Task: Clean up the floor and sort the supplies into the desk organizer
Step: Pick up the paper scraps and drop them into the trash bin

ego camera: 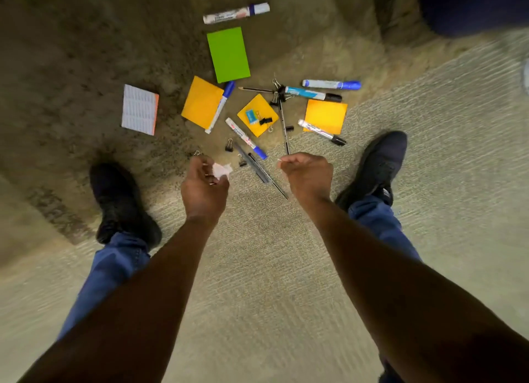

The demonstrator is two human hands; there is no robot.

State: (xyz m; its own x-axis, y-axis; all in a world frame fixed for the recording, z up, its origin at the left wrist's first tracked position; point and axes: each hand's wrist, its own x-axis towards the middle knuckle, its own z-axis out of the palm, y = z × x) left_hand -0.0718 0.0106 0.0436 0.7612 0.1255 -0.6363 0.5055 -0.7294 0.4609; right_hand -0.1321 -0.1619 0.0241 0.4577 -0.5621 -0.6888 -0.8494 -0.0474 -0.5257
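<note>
Gathering small items first, we keep the left hand (204, 182) pinched on a white paper scrap (221, 170); the right hand (306, 172) curls, seemingly pinching something tiny. Scattered markers, sticky pads and binder clips (229, 145) lie on the carpet floor (257, 253); no organizer is visible.

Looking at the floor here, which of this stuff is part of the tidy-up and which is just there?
Part of the job: green sticky pad, orange pads, markers, binder clips, blue eraser, pencil, pens, lined notepad.

Just there: shoes, carpet.

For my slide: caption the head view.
Both hands reach toward markers and sticky notes scattered on carpet.
</note>
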